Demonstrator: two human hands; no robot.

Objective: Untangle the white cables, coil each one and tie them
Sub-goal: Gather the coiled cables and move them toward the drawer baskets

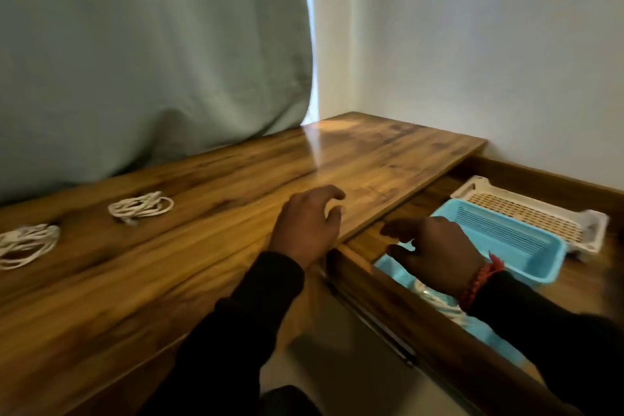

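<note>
- A grey-green curtain (141, 54) fills the upper left of the frame.
- The wooden table (135, 280) runs across the lower half.
- Lower right, a blue basket (526, 246) sits just in front of a white tray (540, 213).
- The left hand (309, 226) hovers at the table's edge, fingers loosely spread, holding nothing.
- The right hand (435, 253) is over the basket, fingers relaxed and empty.
- Two coiled white cables lie at left: one (141, 208), another (27, 245).
</note>
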